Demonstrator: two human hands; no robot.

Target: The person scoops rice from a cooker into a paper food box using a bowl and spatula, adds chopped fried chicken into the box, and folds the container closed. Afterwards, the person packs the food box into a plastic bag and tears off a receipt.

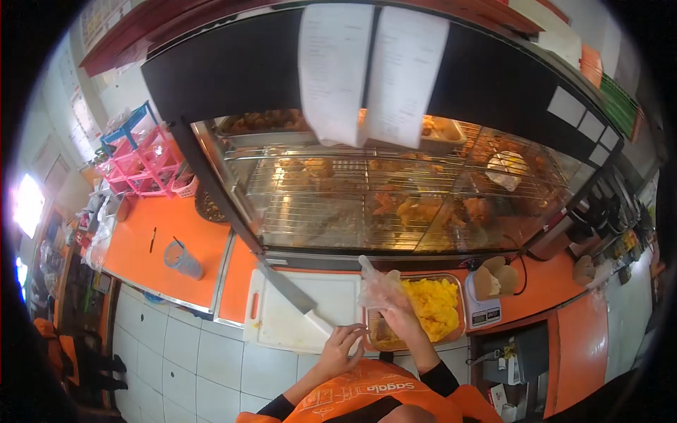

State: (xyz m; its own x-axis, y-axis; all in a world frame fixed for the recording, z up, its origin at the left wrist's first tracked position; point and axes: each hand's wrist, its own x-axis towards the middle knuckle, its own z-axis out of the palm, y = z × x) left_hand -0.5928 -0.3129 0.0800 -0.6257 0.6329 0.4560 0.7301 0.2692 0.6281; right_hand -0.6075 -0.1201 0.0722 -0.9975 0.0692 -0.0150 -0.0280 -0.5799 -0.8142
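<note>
Plastic-gloved, your right hand [388,296] spreads loosely, left of yellow food [435,310].
Your curled left hand [343,348], grip unclear, lies nearer the knife [293,292], slanting toward the frame's upper left.

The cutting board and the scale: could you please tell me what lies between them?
In the head view, a tray of yellow food lies there, with the right hand partly over it.

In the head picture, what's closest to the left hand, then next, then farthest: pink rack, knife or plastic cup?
1. Knife: on the white board, handle close to the left hand.
2. Plastic cup: left, on the orange counter.
3. Pink rack: left too, farther back.
</note>
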